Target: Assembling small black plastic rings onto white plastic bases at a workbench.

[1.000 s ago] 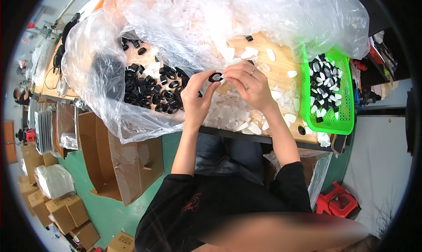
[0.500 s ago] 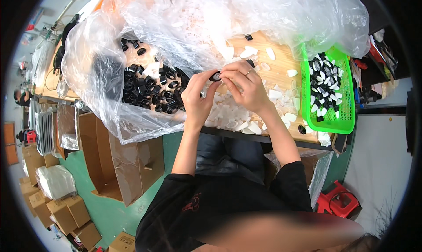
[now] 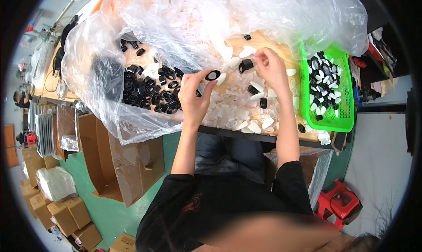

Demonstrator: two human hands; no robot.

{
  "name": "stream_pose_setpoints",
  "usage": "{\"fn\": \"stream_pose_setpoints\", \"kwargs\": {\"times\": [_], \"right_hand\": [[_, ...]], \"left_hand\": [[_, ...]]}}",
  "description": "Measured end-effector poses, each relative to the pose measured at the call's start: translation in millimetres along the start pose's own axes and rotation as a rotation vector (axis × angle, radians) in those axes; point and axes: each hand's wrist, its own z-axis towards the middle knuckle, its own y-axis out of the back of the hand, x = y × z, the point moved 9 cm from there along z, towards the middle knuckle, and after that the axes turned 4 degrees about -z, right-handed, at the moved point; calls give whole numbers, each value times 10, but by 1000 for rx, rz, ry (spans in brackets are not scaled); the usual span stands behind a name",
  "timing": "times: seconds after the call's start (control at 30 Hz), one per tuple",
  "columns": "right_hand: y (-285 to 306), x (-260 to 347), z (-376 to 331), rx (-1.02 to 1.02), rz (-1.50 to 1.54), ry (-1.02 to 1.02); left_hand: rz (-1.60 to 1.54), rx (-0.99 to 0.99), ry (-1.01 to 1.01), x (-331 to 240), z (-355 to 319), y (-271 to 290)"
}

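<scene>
Black oval piece (image 3: 212,75) with a pale centre sits above the worktop (image 3: 263,40), pinched in the grip of our left hand (image 3: 193,94); our right hand (image 3: 273,69) hovers just beside a black cylindrical piece (image 3: 246,65), and we cannot tell whether its grip holds anything.

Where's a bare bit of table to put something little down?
There's a small bare patch of table beyond the right hand, between the clear plastic and the green basket. It's crowded with black rings left of the left hand, and pale pieces along the front edge.
</scene>
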Motion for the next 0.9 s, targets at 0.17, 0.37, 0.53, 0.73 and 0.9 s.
{"fn": "stream_pose_setpoints", "kwargs": {"times": [0.17, 0.37, 0.53, 0.73, 0.9], "right_hand": [[34, -283, 40, -42, -861, 69], [-326, 920, -259, -52, -73, 510], [-592, 977, -398, 43, -131, 617], [-686, 616, -240, 245, 312, 130], [-775, 476, -261, 324, 506, -14]], "left_hand": [[-76, 59, 196, 178, -76, -38], [-369, 60, 362, 398, -179, -209], [-597, 74, 436, 379, -173, -251], [-554, 47, 331, 285, -126, -229], [-593, 27, 365, 223, -127, -198]]}}
